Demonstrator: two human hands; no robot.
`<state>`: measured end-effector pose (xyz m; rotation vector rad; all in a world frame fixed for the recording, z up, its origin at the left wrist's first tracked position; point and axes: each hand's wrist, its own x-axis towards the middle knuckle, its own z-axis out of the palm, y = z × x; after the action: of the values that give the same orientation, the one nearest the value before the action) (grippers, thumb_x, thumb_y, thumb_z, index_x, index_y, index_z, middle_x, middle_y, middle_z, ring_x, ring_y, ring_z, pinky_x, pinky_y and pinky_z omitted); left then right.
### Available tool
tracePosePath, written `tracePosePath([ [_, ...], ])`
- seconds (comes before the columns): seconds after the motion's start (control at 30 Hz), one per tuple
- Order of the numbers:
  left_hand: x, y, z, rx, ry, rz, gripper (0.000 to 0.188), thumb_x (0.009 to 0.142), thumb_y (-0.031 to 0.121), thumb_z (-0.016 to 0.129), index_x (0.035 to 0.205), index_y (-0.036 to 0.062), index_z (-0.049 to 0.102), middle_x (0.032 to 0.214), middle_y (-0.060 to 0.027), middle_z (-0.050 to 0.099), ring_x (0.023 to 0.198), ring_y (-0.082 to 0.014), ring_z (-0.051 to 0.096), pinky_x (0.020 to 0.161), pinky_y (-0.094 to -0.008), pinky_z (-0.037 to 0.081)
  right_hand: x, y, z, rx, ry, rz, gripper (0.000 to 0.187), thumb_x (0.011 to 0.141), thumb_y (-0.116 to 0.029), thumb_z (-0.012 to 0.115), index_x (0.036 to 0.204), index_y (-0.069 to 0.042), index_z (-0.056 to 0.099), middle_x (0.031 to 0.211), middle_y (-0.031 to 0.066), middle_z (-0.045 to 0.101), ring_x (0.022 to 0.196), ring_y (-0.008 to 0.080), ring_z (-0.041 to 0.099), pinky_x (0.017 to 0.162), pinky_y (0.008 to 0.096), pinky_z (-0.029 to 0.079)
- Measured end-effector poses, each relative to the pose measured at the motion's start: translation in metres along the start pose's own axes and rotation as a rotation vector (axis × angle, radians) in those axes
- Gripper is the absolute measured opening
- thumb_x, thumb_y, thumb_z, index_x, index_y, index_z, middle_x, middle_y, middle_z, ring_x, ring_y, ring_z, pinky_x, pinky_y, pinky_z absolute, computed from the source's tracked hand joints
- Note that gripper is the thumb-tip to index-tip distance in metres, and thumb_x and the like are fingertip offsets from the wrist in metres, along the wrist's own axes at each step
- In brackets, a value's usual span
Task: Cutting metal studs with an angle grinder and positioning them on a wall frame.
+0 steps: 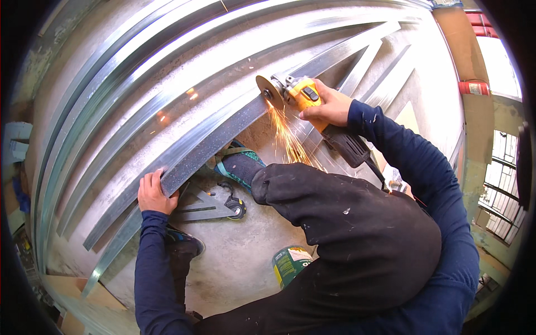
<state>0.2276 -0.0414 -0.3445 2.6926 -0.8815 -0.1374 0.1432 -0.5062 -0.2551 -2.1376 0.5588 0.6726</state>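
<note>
My right hand is wrapped round a yellow and black angle grinder. Its thin brown cutting disc meets a long grey metal profile, and orange sparks spray down from the contact toward my bent leg. Lower left, my left hand grips the edge of that same profile near its closer end, thumb over the rim. Beneath the profile, by the cut, my foot in a teal-strapped shoe rests close to the metal.
More long metal profiles lie across the floor at left and far side. On the concrete near my left hand are a metal square and a tape measure. A green can stands by my leg. The grinder's cord hangs at right.
</note>
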Motion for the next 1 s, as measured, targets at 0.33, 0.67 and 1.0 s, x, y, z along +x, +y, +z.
tracePosePath([
  [0.33,-0.014,0.000,0.010,-0.037,0.115,0.012,0.055,0.060,0.004,0.066,0.115,0.0077,0.060,0.108,-0.0107,0.062,0.096,-0.0318,0.059,0.081,-0.0397,0.048,-0.019,-0.004,-0.009,0.271,0.040,-0.063,0.075,0.078,-0.028,0.073,0.138,-0.010,0.032,0.107,0.0078,0.055,0.096,0.0171,0.054,0.085,0.0300,0.046],
  [0.67,-0.008,0.008,0.020,0.281,0.226,-0.104,0.078,0.057,0.008,0.074,0.131,0.0141,0.051,0.102,-0.0100,0.052,0.095,-0.0291,0.052,0.085,-0.0427,0.041,-0.032,-0.004,-0.013,0.309,-0.001,-0.025,0.084,0.073,-0.033,0.075,0.139,-0.008,0.029,0.108,0.0118,0.054,0.097,0.0218,0.055,0.088,0.0313,0.045],
  [1.0,0.008,0.012,0.007,-0.017,0.004,-0.139,0.054,0.055,0.023,0.083,0.099,0.0062,0.056,0.099,-0.0129,0.054,0.093,-0.0339,0.053,0.079,-0.0423,0.044,-0.030,0.016,-0.004,0.263,-0.078,-0.050,0.084,0.074,-0.025,0.076,0.140,-0.008,0.027,0.111,0.0107,0.056,0.102,0.0193,0.054,0.091,0.0290,0.042],
])
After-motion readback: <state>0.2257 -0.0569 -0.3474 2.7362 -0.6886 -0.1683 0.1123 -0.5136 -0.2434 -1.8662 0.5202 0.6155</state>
